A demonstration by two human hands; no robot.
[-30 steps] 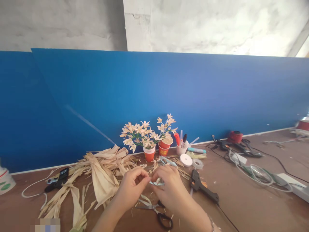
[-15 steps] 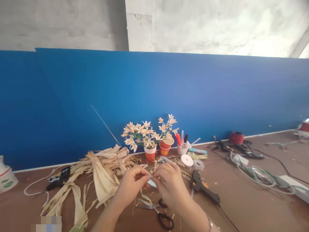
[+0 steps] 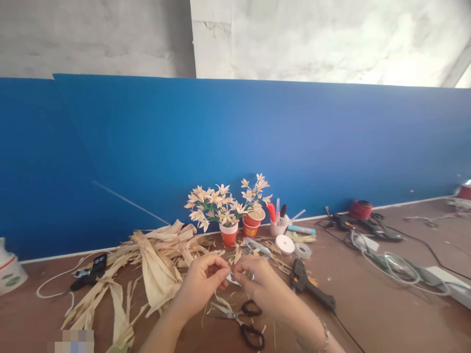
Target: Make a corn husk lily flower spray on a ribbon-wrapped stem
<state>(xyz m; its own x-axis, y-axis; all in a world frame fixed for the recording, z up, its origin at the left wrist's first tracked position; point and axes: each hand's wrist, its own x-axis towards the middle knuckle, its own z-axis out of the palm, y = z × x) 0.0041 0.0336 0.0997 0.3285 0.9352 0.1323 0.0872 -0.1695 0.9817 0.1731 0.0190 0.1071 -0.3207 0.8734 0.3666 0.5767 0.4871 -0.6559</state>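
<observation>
Pinching a pale-blue strip (image 3: 231, 280) together, the left hand (image 3: 204, 278) and right hand (image 3: 258, 278) seemed mid-adjustment; the right had shifted, baring more of the black-handled scissors (image 3: 235, 316).

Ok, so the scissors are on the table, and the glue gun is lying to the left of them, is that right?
Not quite: the glue gun lies to the right of the scissors, not the left, as the head view shows. The scissors are indeed on the table.
</observation>
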